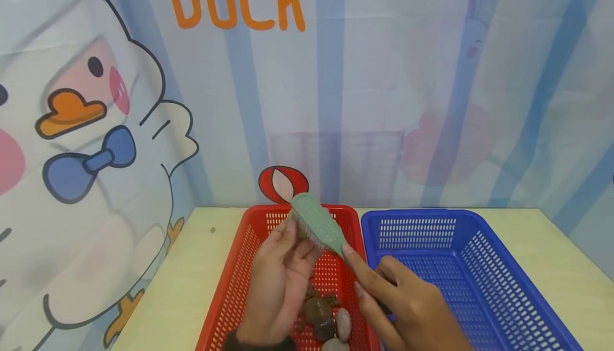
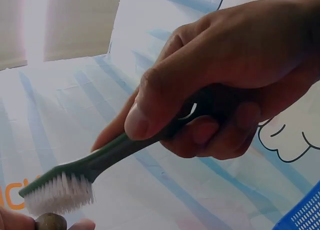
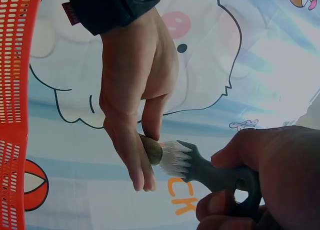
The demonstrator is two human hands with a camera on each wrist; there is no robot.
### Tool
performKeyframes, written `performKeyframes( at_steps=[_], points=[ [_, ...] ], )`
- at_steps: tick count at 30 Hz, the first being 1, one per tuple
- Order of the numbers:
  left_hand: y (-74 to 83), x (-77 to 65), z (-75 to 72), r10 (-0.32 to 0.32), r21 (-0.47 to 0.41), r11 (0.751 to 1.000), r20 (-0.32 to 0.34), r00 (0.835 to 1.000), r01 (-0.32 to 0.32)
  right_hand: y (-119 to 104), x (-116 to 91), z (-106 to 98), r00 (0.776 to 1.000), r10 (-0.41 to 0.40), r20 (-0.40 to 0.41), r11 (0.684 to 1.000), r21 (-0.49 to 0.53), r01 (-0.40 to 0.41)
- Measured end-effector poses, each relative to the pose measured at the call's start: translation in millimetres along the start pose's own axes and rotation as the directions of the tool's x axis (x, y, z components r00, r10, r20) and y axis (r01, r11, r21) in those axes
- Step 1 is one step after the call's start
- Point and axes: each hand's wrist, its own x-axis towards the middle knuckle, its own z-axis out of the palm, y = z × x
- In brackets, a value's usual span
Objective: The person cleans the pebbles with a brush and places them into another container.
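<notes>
My right hand point(image 1: 408, 303) grips the handle of a pale green scrub brush point(image 1: 316, 218) with white bristles, its forefinger stretched along the neck. In the right wrist view, my left hand point(image 3: 132, 85) pinches a small olive-brown stone point(image 3: 151, 149) between thumb and fingers. The bristles point(image 3: 174, 159) touch the stone's end there. From the head, the brush head hides most of the stone above my left palm. Both hands are above the red basket point(image 1: 235, 266), near its right side.
In the red basket lie brown, shiny rounded pieces point(image 1: 318, 311) and pale pebbles point(image 1: 343, 324). A blue basket point(image 1: 508, 282) stands close on its right. Both are on a light wooden table point(image 1: 177, 282) before a printed duck backdrop point(image 1: 374, 74).
</notes>
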Motion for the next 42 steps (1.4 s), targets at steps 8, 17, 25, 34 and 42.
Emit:
performKeyframes(
  at_steps=[8,17,25,34,42],
  points=[
    [1.9,0.2,-2.5,-0.010,-0.014,1.000,0.044,0.999,0.011,-12.2,-2.5,7.1,0.998,0.045,0.048,0.998,-0.049,-0.042],
    [-6.6,-6.7,9.6,-0.076,0.100,0.993,0.103,0.992,0.066,-1.0,-0.5,8.9,0.993,0.095,-0.067,0.991,-0.092,-0.101],
    [-3.8,-3.2,6.3,-0.046,0.040,0.998,0.040,0.998,0.045,0.1,1.1,-0.8,0.994,0.085,-0.072,0.988,-0.123,-0.094],
    [-1.5,-4.5,4.4,-0.022,0.040,0.999,0.006,1.000,0.021,-12.2,-2.6,-2.9,0.995,0.065,0.076,0.997,-0.055,-0.061],
    [-7.2,-9.6,13.1,-0.075,0.095,0.993,0.119,0.990,0.064,-3.8,1.1,4.1,0.996,0.073,-0.051,0.994,-0.076,-0.077]
  ],
)
